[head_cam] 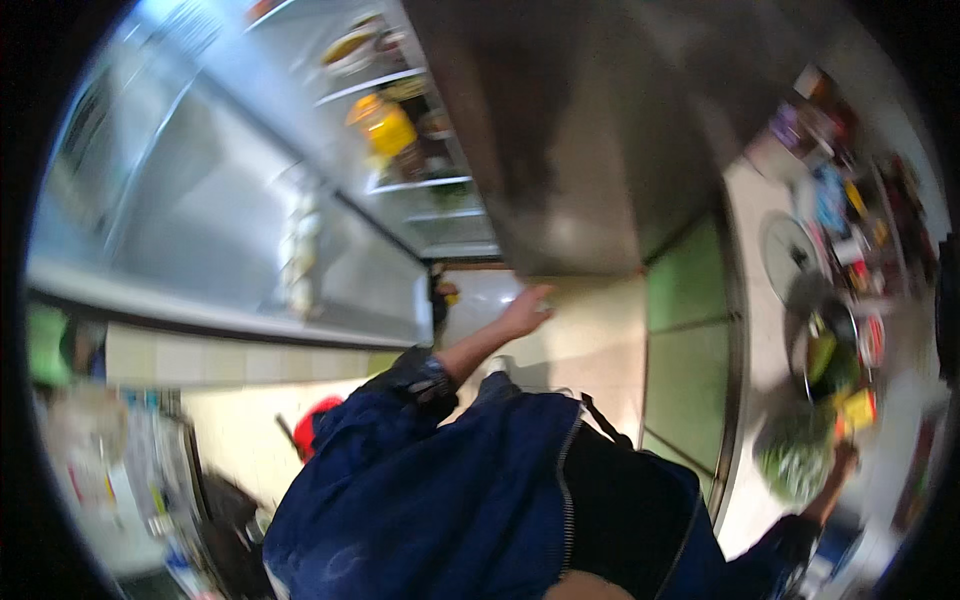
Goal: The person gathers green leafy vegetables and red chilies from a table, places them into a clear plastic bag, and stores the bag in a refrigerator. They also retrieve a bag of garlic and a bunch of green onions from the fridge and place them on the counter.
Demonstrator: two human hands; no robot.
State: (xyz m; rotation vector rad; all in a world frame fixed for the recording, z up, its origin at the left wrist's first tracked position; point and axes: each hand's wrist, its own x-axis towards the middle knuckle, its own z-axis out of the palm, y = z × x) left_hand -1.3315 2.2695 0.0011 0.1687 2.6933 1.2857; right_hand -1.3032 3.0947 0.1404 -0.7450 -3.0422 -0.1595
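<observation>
My left hand (527,311) is stretched out over the tiled floor (592,322), just beyond the lower edge of an open refrigerator (472,232). Its fingers look curled, with a small pale spot by them; blur hides whether it holds anything. Far to the right, my right hand (845,454) is over the counter (739,480), beside a yellow-and-red packet (855,412) and a clear plastic bag of green vegetables (795,465). Whether it grips the packet is unclear. Beyond them stands a dark pan or bowl (829,356) with green produce inside.
The refrigerator door (225,225) swings wide at left, with eggs (302,255) in its rack. A yellow jug (386,127) stands on a shelf. A glass lid (791,251) lies on the counter above green cabinet doors (686,322). A red object (315,424) is at lower left.
</observation>
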